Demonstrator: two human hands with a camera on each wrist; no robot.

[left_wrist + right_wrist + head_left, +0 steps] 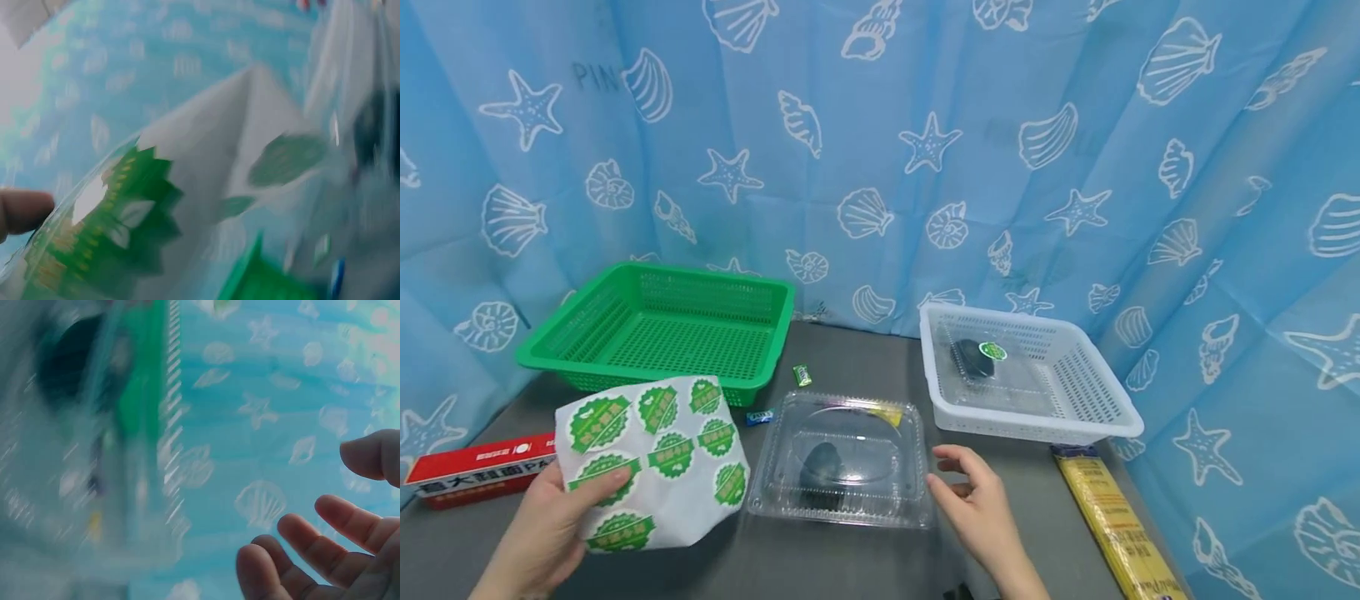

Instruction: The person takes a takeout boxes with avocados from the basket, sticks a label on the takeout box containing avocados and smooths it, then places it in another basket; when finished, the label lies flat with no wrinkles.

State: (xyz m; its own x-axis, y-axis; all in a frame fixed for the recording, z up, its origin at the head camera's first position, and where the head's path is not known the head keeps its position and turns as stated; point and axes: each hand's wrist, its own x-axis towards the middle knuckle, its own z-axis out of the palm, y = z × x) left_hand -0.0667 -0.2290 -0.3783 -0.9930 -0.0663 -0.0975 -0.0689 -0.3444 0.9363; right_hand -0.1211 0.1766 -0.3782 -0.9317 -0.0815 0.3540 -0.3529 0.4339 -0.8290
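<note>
My left hand [542,533] holds a white sheet of round green stickers [688,508], thumb on its face. In the left wrist view the sticker sheet [206,137] is blurred, with a fingertip at its edge. A clear plastic clamshell box [880,500] stands closed on the table in front of me, a dark rounded thing [822,468] showing through it. My right hand [981,504] is beside the box's right side, fingers relaxed and holding nothing. Its spread fingers [337,559] appear apart from the box in the right wrist view.
At the back left stands a green basket [760,379]. A white basket [1037,423] at right contains another clear box with a green sticker [992,351]. Small green [802,375] and blue wrapped pieces [759,417], a red carton [482,467] and a yellow pasta packet [1112,517] lie around.
</note>
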